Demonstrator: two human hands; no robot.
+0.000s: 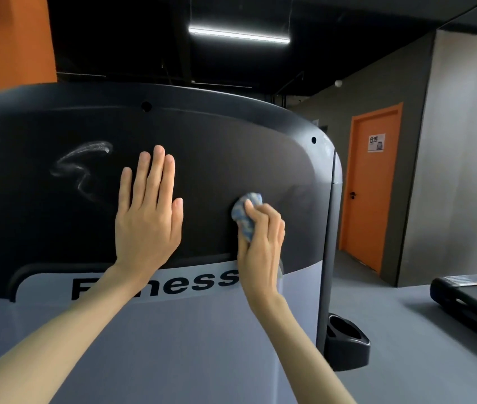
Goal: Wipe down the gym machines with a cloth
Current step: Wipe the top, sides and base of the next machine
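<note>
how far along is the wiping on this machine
Early to midway. The dark panel shows no bold marks on its right side. In hand: the right hand grips a balled blue cloth there while the left hand lies flat. Left: white smears at upper left and far left.

Dim room, one bright ceiling strip light [238, 35], wide-angle edge bending.

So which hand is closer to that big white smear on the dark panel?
Left. The left hand lies flat right of the smear; the right hand, gripping the cloth, is farther right.
</note>
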